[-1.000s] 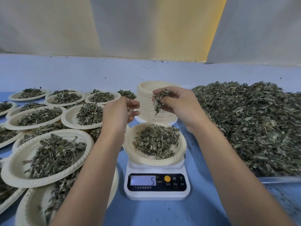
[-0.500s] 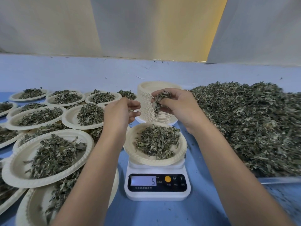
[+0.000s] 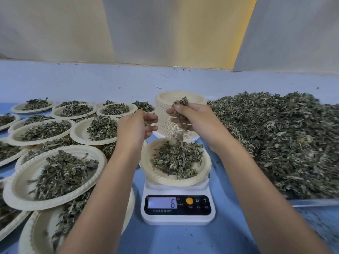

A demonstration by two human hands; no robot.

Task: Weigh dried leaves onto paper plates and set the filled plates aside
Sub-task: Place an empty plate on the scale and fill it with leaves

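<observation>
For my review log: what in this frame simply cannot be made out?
Head view only.
Left hand: its back faces the camera, so any leaves in it are hidden.
Falling leaves below the right hand: motion-blurred.
Small print on the scale: too small to read.
Plate at lower left: cut off by the frame edge.

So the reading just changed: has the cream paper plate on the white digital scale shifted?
No. The cream paper plate sits where it was, centred on the white digital scale just behind its display.
</observation>
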